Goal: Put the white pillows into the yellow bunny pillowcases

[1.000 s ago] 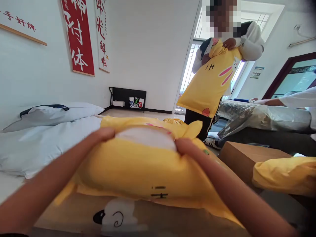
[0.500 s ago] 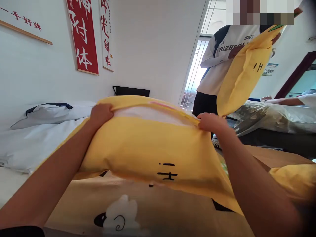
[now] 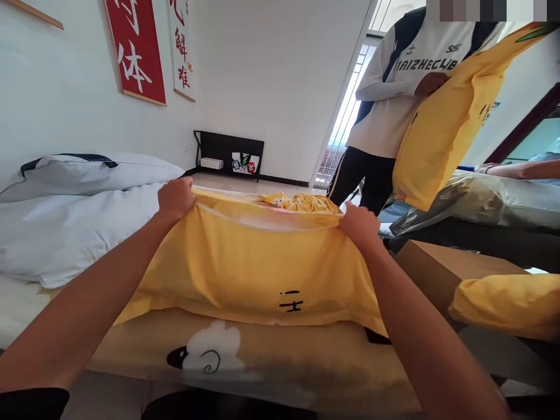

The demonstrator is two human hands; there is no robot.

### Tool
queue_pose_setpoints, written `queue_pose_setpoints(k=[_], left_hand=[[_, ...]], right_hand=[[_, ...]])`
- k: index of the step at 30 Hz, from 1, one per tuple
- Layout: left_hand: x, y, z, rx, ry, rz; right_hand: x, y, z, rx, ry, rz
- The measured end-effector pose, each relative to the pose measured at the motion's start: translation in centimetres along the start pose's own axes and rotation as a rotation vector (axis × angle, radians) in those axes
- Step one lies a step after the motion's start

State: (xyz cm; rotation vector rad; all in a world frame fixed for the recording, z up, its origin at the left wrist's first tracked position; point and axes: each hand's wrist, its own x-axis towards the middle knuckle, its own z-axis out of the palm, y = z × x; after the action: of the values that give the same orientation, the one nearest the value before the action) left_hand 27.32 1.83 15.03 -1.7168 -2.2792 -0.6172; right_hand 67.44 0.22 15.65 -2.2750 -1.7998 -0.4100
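Observation:
A yellow pillowcase (image 3: 245, 262) with "Hi" printed in black hangs stretched between my hands, its open edge upward. White filling, likely a pillow, shows inside the opening. My left hand (image 3: 175, 199) is closed on the left end of that edge. At the right end, my right hand (image 3: 361, 226) grips the edge the same way. The lower part rests on a tan bedspread (image 3: 144, 344) with a white sheep figure (image 3: 214, 347). Behind the opening lies crumpled yellow cloth (image 3: 306, 202).
White bedding (image 3: 65, 233) is heaped at the left. A person (image 3: 389, 111) at the right back holds another yellow pillow (image 3: 450, 128). Nearby are a cardboard box (image 3: 455, 262), a yellow bundle (image 3: 507, 303) and a plastic-wrapped mattress (image 3: 485, 210). A low black stand (image 3: 230, 149) is by the wall.
The pillowcase now hangs flatter and less bulged, its edge pulled taut between my hands. My view has tipped downward. The other person's pillow appears lower and turned.

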Motion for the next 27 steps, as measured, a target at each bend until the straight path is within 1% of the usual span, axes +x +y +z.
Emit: queue_pose_setpoints(k=[1,2,3,4,5,6,7,8,10,11,12,13,14,16,18,20,22,23,25,26,27], left_hand=[[0.9,0.1,-0.9,-0.038,0.098,-0.016],[1.5,0.3,-1.3,-0.086,0.191,-0.028],[1.8,0.6,-1.3,-0.136,0.266,-0.04],[1.8,0.8,-0.7,-0.178,0.313,-0.041],[1.5,0.9,0.4,-0.215,0.34,-0.023],[1.0,0.9,1.9,-0.249,0.341,0.016],[0.2,0.8,3.8,-0.284,0.309,0.076],[-0.9,0.5,5.9,-0.317,0.232,0.151],[-3.4,-0.5,10.3,-0.379,-0.008,0.29],[-4.7,-1.1,12.2,-0.385,-0.139,0.326],[-6.0,-1.7,13.7,-0.388,-0.212,0.333],[-7.1,-2.5,14.8,-0.387,-0.26,0.339],[-8.0,-3.2,15.4,-0.385,-0.278,0.344],[-9.4,-4.9,15.5,-0.375,-0.276,0.36],[-10.3,-7.0,14.9,-0.338,-0.261,0.326],[-11.0,-9.7,14.3,-0.299,-0.221,0.188],[-11.3,-12.6,13.8,-0.297,-0.203,0.013],[-11.4,-14.0,13.7,-0.316,-0.22,-0.059],[-11.2,-16.2,13.2,-0.381,-0.306,-0.169],[-11.0,-16.8,13.0,-0.411,-0.359,-0.22],[-10.8,-17.0,12.7,-0.434,-0.41,-0.263]], right_hand=[[0.9,0.1,-0.8,0.019,0.101,0.078],[1.5,0.2,-1.1,0.048,0.186,0.151],[1.9,0.2,-0.9,0.085,0.24,0.201],[2.0,0.1,-0.1,0.123,0.255,0.209],[1.9,0.1,1.3,0.161,0.224,0.177],[1.6,0.1,3.1,0.209,0.164,0.125],[1.0,0.1,5.3,0.277,0.091,0.062],[0.2,0.2,7.7,0.354,0.011,-0.007],[-1.9,0.3,12.4,0.522,-0.127,-0.101],[-3.0,0.4,14.4,0.555,-0.159,-0.121],[-4.1,0.7,16.1,0.575,-0.177,-0.132],[-5.0,1.0,17.2,0.581,-0.182,-0.14],[-5.7,1.6,18.0,0.58,-0.181,-0.143],[-6.5,3.3,18.7,0.561,-0.181,-0.136],[-7.1,5.7,18.8,0.496,-0.2,-0.082],[-8.0,8.6,18.9,0.443,-0.216,-0.005],[-9.4,11.5,19.2,0.433,-0.153,0.07],[-10.2,12.7,19.3,0.43,-0.087,0.113],[-11.8,14.5,19.5,0.411,0.026,0.209],[-12.4,14.9,19.6,0.399,0.043,0.25],[-12.8,15.1,19.7,0.391,0.027,0.275]])
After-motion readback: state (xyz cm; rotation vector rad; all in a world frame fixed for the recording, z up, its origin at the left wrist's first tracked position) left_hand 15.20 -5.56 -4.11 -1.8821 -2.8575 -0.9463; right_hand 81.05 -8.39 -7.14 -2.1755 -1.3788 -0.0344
